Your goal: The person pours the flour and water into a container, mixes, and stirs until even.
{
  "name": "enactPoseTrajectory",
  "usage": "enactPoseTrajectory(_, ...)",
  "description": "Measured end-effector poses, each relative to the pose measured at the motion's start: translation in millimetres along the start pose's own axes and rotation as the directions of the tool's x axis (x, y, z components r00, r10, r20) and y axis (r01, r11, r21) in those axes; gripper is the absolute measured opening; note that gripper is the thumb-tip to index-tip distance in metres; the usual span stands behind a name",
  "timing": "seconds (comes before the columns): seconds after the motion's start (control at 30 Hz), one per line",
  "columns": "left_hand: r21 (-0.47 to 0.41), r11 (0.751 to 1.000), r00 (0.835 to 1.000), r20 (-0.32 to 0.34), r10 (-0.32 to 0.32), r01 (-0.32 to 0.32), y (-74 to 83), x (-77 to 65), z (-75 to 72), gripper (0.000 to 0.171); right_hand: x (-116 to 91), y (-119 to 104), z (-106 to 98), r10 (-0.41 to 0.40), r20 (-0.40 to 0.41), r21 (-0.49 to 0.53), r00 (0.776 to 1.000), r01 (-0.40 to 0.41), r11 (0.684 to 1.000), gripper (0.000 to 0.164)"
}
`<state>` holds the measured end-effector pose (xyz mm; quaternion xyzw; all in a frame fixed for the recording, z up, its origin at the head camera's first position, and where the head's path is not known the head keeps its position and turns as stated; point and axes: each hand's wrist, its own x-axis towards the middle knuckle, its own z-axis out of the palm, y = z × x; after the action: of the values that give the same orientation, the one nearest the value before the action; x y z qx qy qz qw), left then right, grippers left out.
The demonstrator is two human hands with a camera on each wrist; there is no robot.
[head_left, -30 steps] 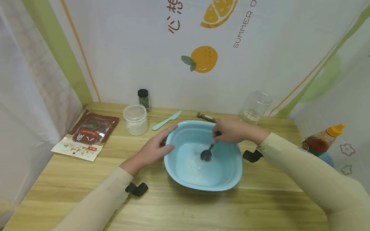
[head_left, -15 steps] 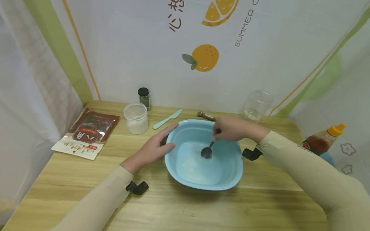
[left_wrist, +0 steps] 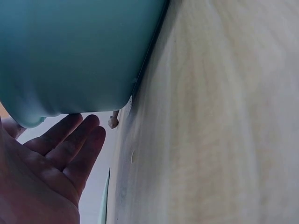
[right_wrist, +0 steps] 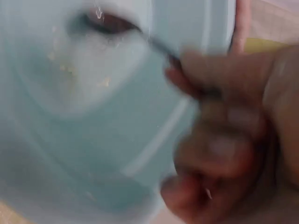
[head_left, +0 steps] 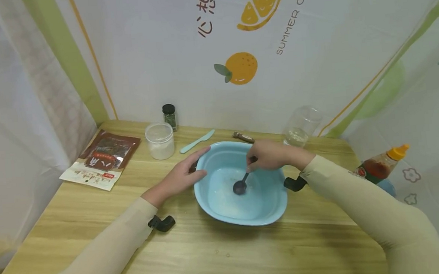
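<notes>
A light blue basin (head_left: 271,210) stands on the table, with what looks like clear liquid and small pale bits inside. My left hand (head_left: 180,177) holds its left side, thumb over the rim and fingers against the outer wall; in the left wrist view those fingers (left_wrist: 74,144) touch the wall under the rim. With my right hand (head_left: 269,154) I pinch the handle of a small dark spoon (head_left: 240,187), its bowl low in the basin. Motion blurs the spoon (right_wrist: 112,24) in the right wrist view, where the other fingers are curled.
Behind the basin lie a pale green knife (head_left: 197,141) and a small brown-handled item (head_left: 243,137). A tub of white powder (head_left: 160,141), a black-lidded herb jar (head_left: 169,117) and a brown packet (head_left: 103,159) sit left. Right are a clear jar (head_left: 298,133) and a yellow-capped sauce bottle (head_left: 378,167).
The spoon shifts slightly to the right, then back left and a little toward me inside the basin, my right hand moving with it. My left hand stays on the rim.
</notes>
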<state>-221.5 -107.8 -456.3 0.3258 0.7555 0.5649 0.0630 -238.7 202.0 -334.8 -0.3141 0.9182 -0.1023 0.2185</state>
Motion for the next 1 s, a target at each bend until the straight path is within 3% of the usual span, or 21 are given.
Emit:
enactPoseTrajectory(0.13, 0.007, 1.0, 1.0, -0.001, 0.004, -0.004, -0.6, 0.3, 0.1, 0.073, 5, -3, 5, -0.077, 0.076, 0.062, 0.994, 0.073, 0.995, 0.019)
enactPoseTrajectory(0.2, 0.002, 1.0, 1.0, 0.002, -0.003, 0.003, -0.7, -0.1, 0.4, 0.074, 9, -6, 9, -0.073, 0.035, 0.055, 0.997, 0.071, 0.996, 0.019)
enactPoseTrajectory(0.37, -0.004, 1.0, 1.0, 0.007, -0.008, 0.008, 0.8, 0.5, 0.6, 0.074, 8, -2, 4, 0.032, -0.076, 0.002, 0.997, -0.032, 0.999, 0.021)
enactPoseTrajectory(0.43, -0.001, 1.0, 1.0, 0.007, -0.003, 0.003, 1.8, 1.4, 0.5, 0.074, 5, -1, 1, 0.039, -0.05, -0.004, 0.998, -0.039, 0.999, 0.021)
enactPoseTrajectory(0.57, 0.0, 1.0, 1.0, 0.012, -0.005, 0.005, 2.5, 1.8, 0.3, 0.075, 7, -8, 2, -0.034, 0.048, 0.019, 0.998, 0.033, 0.999, 0.019)
enactPoseTrajectory(0.67, -0.008, 1.0, 1.0, 0.018, -0.009, 0.009, 1.0, 1.2, 0.3, 0.074, 14, -15, 6, -0.046, 0.035, 0.036, 0.998, 0.045, 0.998, 0.022)
enactPoseTrajectory(0.83, -0.014, 1.0, 1.0, 0.016, -0.01, 0.01, -1.5, 1.5, 0.8, 0.074, 14, -13, 5, 0.096, -0.112, -0.012, 0.989, -0.098, 0.995, 0.025)
enactPoseTrajectory(0.93, -0.017, 1.0, 1.0, 0.01, -0.007, 0.007, -2.2, 0.8, 0.5, 0.074, 9, -8, 3, 0.129, -0.115, -0.054, 0.985, -0.136, 0.989, 0.023)
enactPoseTrajectory(1.0, -0.016, 1.0, 1.0, 0.006, -0.003, 0.003, -3.0, 0.3, 0.1, 0.074, 6, -7, 1, 0.099, -0.071, -0.069, 0.993, -0.104, 0.992, 0.021)
